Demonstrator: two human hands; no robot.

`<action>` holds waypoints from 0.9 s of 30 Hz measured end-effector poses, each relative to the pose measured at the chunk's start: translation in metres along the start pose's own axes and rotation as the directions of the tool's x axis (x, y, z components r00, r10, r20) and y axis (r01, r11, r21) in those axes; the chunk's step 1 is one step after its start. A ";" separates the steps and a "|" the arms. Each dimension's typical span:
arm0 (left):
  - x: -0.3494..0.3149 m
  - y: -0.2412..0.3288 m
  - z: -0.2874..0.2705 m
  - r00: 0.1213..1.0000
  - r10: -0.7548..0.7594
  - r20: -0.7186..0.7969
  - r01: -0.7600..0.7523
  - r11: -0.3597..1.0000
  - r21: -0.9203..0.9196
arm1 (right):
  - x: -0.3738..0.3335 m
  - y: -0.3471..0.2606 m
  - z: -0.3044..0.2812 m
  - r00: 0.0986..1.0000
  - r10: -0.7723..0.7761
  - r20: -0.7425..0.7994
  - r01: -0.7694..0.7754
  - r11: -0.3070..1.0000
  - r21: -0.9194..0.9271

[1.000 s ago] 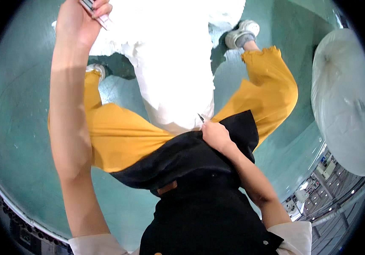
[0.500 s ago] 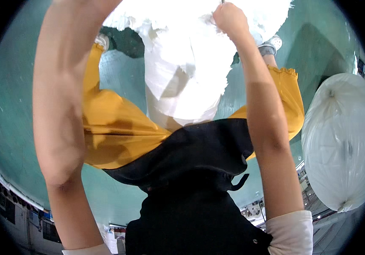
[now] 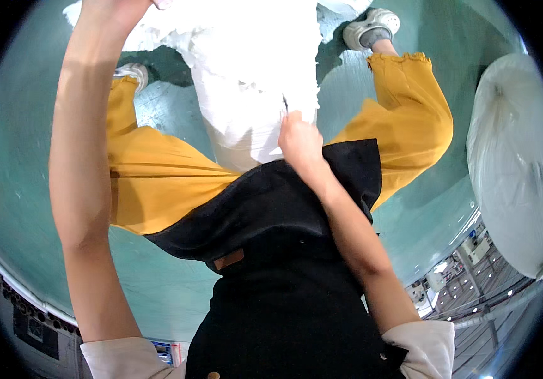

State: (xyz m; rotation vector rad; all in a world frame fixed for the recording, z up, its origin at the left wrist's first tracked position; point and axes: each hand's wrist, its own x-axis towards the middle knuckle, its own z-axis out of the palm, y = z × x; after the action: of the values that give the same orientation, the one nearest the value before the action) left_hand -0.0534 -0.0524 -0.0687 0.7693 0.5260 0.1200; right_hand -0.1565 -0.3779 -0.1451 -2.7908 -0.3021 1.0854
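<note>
Green floor (image 3: 25, 183) takes up most of the bkgd. Black apron (image 3: 278, 284) covers the person's front, lower ctr; yellow trousers (image 3: 164, 174) spread wide to L & R. White material (image 3: 256, 57), ragged along its edges, runs from the top edge down ctr btwn the legs to the apron. Big whitish plastic bag (image 3: 515, 164) at far R, well apart from both hands. L hand (image 3: 116, 11) is top L by the material, mostly cut off, so can't tell if its fingers are open or closed. R hand (image 3: 302, 142), fingers curled in a fist, is over the material's lower end. Pale shoes (image 3: 363, 31), 1 each side. Smallest: slim dark tool (image 3: 285, 102), gripped in R fist, tip poking out over the white.
</note>
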 end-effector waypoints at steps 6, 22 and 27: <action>-0.003 -0.012 0.007 0.997 0.045 -0.060 -0.043 0.998 0.036 | -0.032 0.015 -0.024 0.996 -0.011 0.087 0.004 0.997 0.074; 0.007 -0.005 0.027 0.987 0.053 -0.150 -0.041 0.996 0.084 | 0.174 -0.052 -0.082 0.884 -0.409 -0.228 0.363 0.906 -0.217; 0.006 -0.004 0.013 0.997 0.024 -0.077 -0.019 0.997 0.072 | 0.072 -0.045 -0.043 0.992 -0.123 -0.037 0.124 0.992 0.012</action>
State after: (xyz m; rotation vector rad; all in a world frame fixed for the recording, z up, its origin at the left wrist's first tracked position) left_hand -0.0424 -0.0614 -0.0661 0.8423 0.5982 0.1520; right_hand -0.0818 -0.3193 -0.1516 -2.7344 -0.4544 1.0038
